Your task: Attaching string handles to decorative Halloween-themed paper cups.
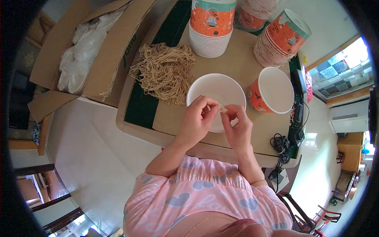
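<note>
My left hand [200, 117] and my right hand [238, 125] meet over the near side of a white-lined paper bucket [199, 85]. Thumb and fingers of each are pinched together, the tips almost touching. A tiny pale bit shows between them, too small to name. Left of the bucket's rim lies a loose heap of tan string [167, 71]. To the right stands a second paper bucket [261, 100], orange outside and white inside, tilted a little, with its open mouth toward me.
Stacked orange-and-green paper buckets [212, 29] stand at the back, with another stack [281, 37] leaning at the right. A cardboard box [114, 51] of plastic-wrapped white items is at the left. A coiled black cable [281, 147] hangs over the table's right front corner.
</note>
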`<state>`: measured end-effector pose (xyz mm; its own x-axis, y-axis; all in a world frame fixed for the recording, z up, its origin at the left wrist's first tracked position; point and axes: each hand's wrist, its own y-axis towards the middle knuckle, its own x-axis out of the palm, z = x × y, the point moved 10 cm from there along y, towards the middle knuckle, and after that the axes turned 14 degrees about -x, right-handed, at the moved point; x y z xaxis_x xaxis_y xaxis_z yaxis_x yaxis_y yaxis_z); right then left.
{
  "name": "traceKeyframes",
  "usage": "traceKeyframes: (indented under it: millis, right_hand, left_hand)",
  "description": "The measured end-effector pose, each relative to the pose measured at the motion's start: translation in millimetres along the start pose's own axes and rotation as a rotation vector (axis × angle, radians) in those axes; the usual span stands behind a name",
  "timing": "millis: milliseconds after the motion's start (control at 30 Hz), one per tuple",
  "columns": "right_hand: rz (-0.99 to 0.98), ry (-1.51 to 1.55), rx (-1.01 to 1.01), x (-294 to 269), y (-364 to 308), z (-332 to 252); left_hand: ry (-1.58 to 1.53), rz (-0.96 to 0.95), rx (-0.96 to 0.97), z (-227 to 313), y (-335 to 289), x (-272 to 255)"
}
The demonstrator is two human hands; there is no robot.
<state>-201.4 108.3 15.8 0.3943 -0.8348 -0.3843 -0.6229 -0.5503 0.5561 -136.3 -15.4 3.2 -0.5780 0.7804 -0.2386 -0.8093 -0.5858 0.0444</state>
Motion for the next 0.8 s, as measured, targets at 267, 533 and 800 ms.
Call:
traceKeyframes:
  millis: [267, 533, 800]
  right_hand:
    - [-0.029, 0.017, 0.055, 5.2, -1.7, 8.1]
    - [-0.113, -0.065, -0.053, 12.2, 0.0, -1.1]
    - [-0.069, 0.243, 0.105, 5.3, 1.7, 7.6]
  left_hand:
    - [-0.072, -0.024, -0.066, -4.3, 1.5, 1.8]
    - [-0.067, -0.023, -0.057, -4.6, 0.6, 2.3]
    - [-0.165, -0.042, 0.002, 10.9, -3.2, -2.7]
